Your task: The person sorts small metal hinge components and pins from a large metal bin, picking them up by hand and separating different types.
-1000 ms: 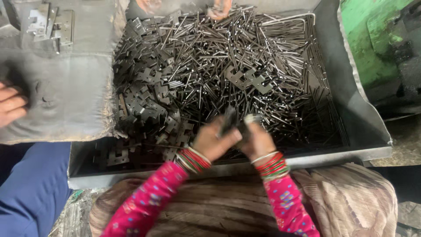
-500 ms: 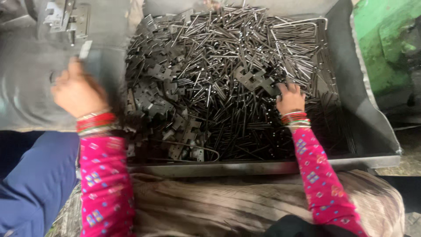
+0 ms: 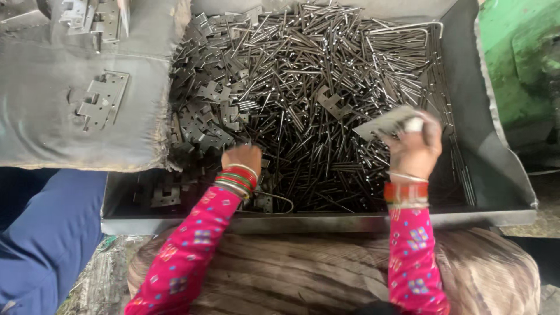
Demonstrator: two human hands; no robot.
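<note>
Left hand [image 3: 240, 158] back in tray [image 3: 496, 175]; right hand [image 3: 415, 146] now lifts plate [image 3: 385, 122]

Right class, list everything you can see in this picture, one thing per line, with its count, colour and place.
Metal tray: one, dark grey, centre.
Metal pins: too many to count, steel grey, heaped in the tray.
Flat notched plates: many, grey, tray's left side.
Grey cloth: one, left, with an assembled hinge lying on it.
Green surface: one, upper right.
Blue cloth: one, lower left.
Left hand: down among the plates.
Right hand: raised, holding a flat plate.
</note>
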